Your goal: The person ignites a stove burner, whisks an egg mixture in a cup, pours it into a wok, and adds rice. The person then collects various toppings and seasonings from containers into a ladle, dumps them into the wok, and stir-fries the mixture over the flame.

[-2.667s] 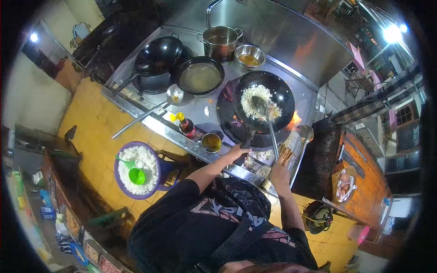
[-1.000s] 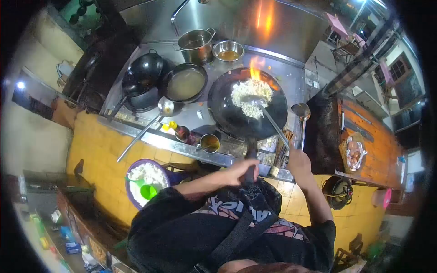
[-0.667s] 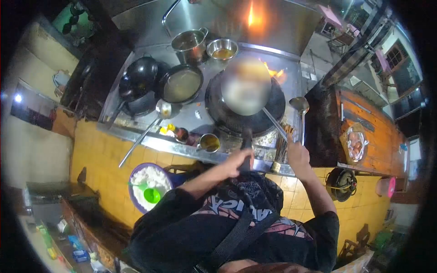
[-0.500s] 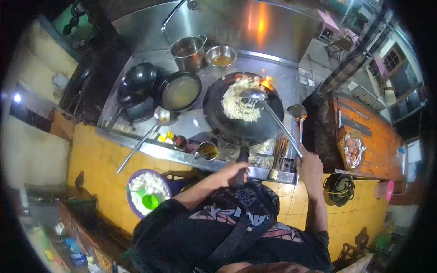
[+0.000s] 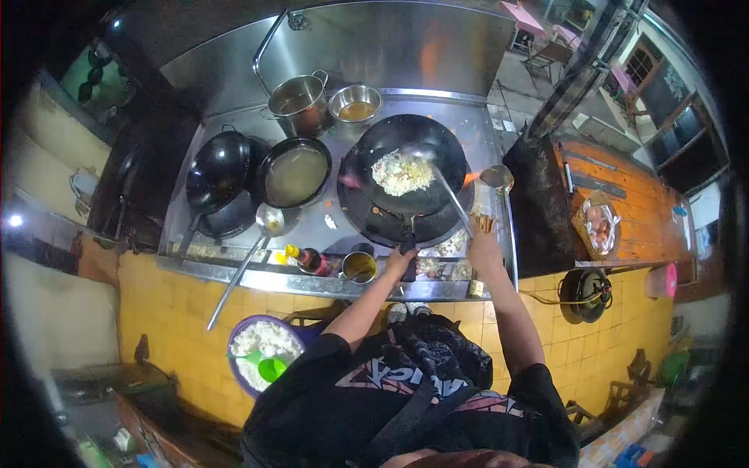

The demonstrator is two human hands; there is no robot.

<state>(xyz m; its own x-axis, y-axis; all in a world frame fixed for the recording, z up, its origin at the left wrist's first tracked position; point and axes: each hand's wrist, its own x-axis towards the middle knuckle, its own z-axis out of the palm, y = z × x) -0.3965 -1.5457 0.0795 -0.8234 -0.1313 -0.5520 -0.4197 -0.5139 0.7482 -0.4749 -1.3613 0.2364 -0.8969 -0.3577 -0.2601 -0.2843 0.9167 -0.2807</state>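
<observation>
From the head camera, the steel tabletop [image 5: 328, 226] is crowded: its front edge runs just in front of both hands, a steel splash wall closes the back, and a dark block bounds the right side. The barest patch of tabletop lies between the burner and the soup pan [image 5: 295, 171], with a long ladle [image 5: 250, 249] lying across it and jutting past the front edge. Left of that pan sits an empty black wok [image 5: 217, 168]; behind stand a steel pot [image 5: 298, 103] and a small steel bowl [image 5: 355, 104]. A sauce bottle [image 5: 308, 259] and a metal cup [image 5: 359, 267] sit at the front edge, just left of the left hand.

The wok [image 5: 409, 160] sits on the burner with fried rice [image 5: 402, 171] heaped in its middle. The left hand [image 5: 400, 261] is closed around the wok's handle at the near rim, well short of the rice. The right hand [image 5: 482, 251] grips the end of the spatula [image 5: 445, 191], whose blade reaches into the rice. A second ladle [image 5: 496, 178] rests just right of the wok. On the floor, a purple bowl [image 5: 243, 347] holds white rice and a green scoop [image 5: 269, 366].
</observation>
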